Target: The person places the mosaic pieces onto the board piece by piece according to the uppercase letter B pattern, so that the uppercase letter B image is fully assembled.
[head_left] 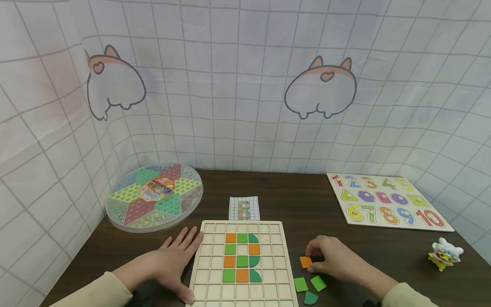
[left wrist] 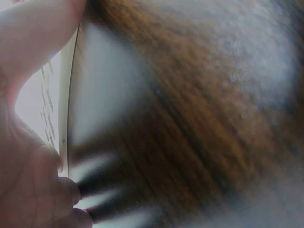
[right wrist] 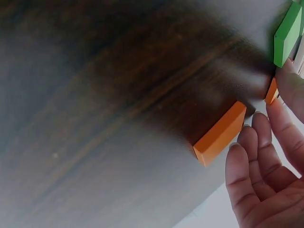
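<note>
two pale sleeves (head_left: 410,296) are nearest the camera. the right hand (head_left: 331,258) pinches an orange tile (head_left: 305,262) between thumb and finger, right of the wooden board (head_left: 270,292); a second orange tile (right wrist: 221,135) is by its other fingers. the left hand (head_left: 170,260), with fingers straight and spread, touches the board's left edge. two green squares (head_left: 300,284) and a rounded green piece (head_left: 310,298) lie near the right hand; a patterned card (head_left: 244,208) lies at the board's far edge.
</note>
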Tool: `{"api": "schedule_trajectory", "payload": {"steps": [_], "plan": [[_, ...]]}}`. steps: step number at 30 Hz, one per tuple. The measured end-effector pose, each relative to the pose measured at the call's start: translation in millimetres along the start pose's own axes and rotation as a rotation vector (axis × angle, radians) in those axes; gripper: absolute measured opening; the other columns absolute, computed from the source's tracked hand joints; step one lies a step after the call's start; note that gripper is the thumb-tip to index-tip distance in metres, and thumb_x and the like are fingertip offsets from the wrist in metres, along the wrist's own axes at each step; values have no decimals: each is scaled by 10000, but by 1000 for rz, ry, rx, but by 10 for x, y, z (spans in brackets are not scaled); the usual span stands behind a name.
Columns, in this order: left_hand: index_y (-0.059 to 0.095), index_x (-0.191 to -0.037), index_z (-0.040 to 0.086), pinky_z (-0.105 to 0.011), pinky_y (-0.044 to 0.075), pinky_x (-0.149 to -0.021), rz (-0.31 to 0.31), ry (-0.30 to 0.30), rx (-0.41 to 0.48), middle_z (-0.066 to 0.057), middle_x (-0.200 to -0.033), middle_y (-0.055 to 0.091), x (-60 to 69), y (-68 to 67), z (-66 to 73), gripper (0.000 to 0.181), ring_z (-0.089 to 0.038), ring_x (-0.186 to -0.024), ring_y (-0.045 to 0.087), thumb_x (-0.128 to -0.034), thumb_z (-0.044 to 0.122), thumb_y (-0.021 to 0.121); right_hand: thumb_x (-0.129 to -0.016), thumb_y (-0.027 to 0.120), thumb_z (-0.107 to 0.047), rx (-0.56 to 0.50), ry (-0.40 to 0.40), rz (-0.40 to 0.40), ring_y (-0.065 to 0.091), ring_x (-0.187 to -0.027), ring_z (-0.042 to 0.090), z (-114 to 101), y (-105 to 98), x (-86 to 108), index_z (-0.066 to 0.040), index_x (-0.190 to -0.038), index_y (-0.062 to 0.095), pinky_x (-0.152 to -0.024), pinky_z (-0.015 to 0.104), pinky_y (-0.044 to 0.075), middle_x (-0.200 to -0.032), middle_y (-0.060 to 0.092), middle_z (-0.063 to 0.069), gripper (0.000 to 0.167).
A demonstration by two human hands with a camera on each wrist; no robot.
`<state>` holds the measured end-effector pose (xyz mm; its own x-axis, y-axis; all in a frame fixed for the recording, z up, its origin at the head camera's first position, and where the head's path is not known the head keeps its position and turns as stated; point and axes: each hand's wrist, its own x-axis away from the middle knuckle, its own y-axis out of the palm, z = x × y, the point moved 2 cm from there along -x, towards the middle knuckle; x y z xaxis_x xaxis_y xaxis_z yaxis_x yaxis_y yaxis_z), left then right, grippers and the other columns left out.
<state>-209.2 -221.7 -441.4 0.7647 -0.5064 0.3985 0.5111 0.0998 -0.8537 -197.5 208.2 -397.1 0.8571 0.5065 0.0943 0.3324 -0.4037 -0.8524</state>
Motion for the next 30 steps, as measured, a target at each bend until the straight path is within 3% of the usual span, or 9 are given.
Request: {"api": "schedule_trajectory", "payload": {"steps": [4,8,17,23,30], "plan": [[-15,-1668,214,-756,98,-1173,5,5,-3,-150,-1732,-73,7,-5,7,1492,-421,-1590,-61,-570,893,734,-813,877,-248,7,19,8,506,-708,29,-24,5,-9,-147,-876,702,-624,234,462,-834,614,-65,212],[-3,-1669,216,-746,108,-1180,9,-2,-7,-139,-1734,-62,0,9,-2,1493,-406,-1594,-57,-565,895,737,-832,860,-226,-59,57,32,564,-706,19,-102,7,-17,-126,-906,713,-635,219,496,-816,667,-77,193],[9,-1669,201,-742,113,-1182,8,-7,-11,-146,-1734,-53,11,-16,35,1483,-406,-1594,-54,-578,869,758,-818,863,-138,-210,20,98,605,-695,3,-532,163,-56,-77,-948,718,-628,200,523,-813,695,-51,205],[-21,-1666,273,-742,95,-1186,11,6,-18,-108,-1737,-83,-58,39,-68,1506,-378,-1598,-81,-525,945,697,-822,858,-108,-295,0,31,595,-684,27,-847,335,-122,-69,-941,717,-630,198,506,-797,679,-37,189],[-30,-1667,237,-765,101,-1166,9,10,-15,-143,-1733,-72,-34,26,-42,1504,-417,-1590,-62,-552,922,712,-809,863,-92,-312,-62,-57,550,-653,-18,-1184,554,-227,-63,-898,712,-628,184,483,-736,651,-78,178]]}}
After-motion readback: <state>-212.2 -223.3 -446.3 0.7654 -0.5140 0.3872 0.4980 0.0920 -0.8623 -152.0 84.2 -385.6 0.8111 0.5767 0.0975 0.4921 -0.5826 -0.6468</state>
